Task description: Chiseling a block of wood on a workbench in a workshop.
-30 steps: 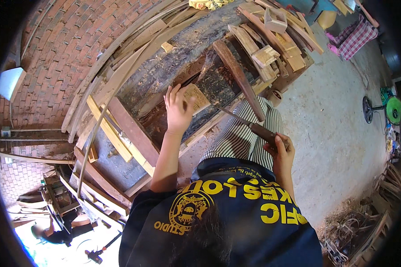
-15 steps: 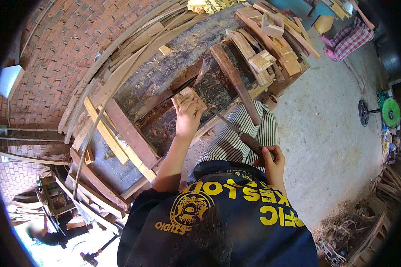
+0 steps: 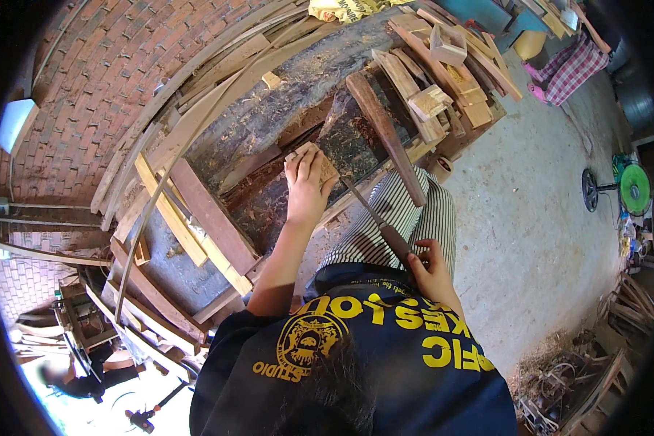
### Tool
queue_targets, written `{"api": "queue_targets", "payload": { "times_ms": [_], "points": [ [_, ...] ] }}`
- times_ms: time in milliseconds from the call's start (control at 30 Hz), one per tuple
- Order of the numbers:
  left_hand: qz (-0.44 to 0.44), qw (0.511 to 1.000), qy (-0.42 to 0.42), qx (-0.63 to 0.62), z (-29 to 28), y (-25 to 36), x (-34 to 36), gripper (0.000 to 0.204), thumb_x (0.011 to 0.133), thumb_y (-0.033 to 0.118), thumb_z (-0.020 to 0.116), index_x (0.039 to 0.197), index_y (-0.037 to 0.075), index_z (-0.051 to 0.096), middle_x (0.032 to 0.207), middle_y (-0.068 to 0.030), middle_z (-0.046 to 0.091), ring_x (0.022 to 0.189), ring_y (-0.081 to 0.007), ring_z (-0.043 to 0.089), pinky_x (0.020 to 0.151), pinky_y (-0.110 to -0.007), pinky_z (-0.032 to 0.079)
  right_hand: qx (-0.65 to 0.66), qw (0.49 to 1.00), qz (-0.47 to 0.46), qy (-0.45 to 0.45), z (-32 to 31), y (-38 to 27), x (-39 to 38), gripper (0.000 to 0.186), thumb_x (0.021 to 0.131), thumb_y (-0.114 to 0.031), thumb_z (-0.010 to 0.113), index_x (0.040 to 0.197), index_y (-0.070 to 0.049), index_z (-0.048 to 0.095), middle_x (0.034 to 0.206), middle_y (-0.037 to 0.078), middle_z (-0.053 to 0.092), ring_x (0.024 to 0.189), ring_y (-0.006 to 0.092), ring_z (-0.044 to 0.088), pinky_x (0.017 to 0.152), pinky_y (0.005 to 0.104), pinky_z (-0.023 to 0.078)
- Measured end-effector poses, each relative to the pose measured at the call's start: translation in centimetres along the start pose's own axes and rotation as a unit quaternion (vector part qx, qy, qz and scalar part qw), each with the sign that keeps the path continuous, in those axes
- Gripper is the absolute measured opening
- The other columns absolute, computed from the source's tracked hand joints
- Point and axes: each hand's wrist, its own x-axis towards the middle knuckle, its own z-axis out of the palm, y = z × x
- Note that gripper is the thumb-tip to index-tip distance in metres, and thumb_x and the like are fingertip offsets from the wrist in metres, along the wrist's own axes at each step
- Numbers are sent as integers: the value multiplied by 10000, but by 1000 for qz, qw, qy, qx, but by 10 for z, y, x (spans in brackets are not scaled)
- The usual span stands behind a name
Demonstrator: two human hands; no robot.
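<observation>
My left hand (image 3: 307, 190) is closed over a small pale wooden block (image 3: 328, 170) at the workbench's near side, its fingers lying across the top. In my right hand (image 3: 434, 270) is the rear end of a brown wooden handle, thumb pressed against it. The handle belongs to a chisel (image 3: 392, 238) with a long, thin metal shank, which slants up and left toward the block. Whether its tip touches the wood, I cannot tell. Just right of the block, a dark wooden bar (image 3: 386, 138) lies across the bench edge and over my striped trouser leg (image 3: 436, 207).
Shavings lie on the dark workbench (image 3: 261, 116). Boards (image 3: 214, 207) stand to the left, and a wooden offcut (image 3: 429, 102) tops a pile at the right. Beyond the concrete floor (image 3: 523, 211) is a green fan (image 3: 634, 190). Another person (image 3: 87, 378) is at lower left.
My right hand and the chisel handle have shifted a little left and down. The fingers of my left hand have moved slightly on the block.
</observation>
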Motion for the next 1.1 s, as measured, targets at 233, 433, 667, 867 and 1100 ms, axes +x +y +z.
{"api": "queue_targets", "payload": {
  "times_ms": [233, 433, 667, 867, 1100],
  "points": [
    [6, 1000, 18, 3, 5, -1, -3, 429, 812, 257, 714, 1173, 41, 628, 1187, -103, 597, 1216, -329, 427, 1076, -490, 302, -182, 979, 22, -85, 10, -22, 3, 402, 950, -310, 514, 1208, -5, 466, 828, 254, 631, 786, 380, 648, 710, 409, 486],
    [-37, 993, 59, -96, 12, -2, -3, 309, 726, 219, 770, 991, 97, 669, 1053, -53, 625, 1103, -295, 497, 1029, -490, 311, -274, 959, 16, -75, 14, -20, 5, 461, 933, -365, 551, 1147, 42, 509, 937, 296, 644, 895, 411, 653, 771, 430, 496],
    [-104, 984, 45, -134, 1, 3, 1, 352, 637, 183, 831, 928, 134, 641, 1050, -41, 615, 1109, -294, 487, 988, -457, 320, -247, 967, -32, -62, 14, 5, 14, 420, 900, -298, 587, 1065, 81, 511, 926, 302, 630, 876, 422, 638, 767, 433, 489],
    [-148, 983, -29, -103, -20, 18, 11, 383, 661, 152, 816, 968, 133, 589, 1079, -56, 606, 1154, -301, 462, 955, -489, 288, -201, 978, -29, -41, 15, -1, 14, 391, 897, -296, 606, 1046, 52, 510, 823, 276, 614, 776, 406, 634, 678, 432, 478],
    [-195, 965, -175, 2, -12, 13, 26, 450, 616, 164, 832, 967, 143, 552, 1045, -32, 590, 1111, -303, 459, 899, -467, 301, -211, 976, -47, -33, 21, -20, 17, 384, 894, -295, 625, 1061, 33, 513, 815, 255, 628, 749, 398, 639, 656, 421, 483]
  ]
}}
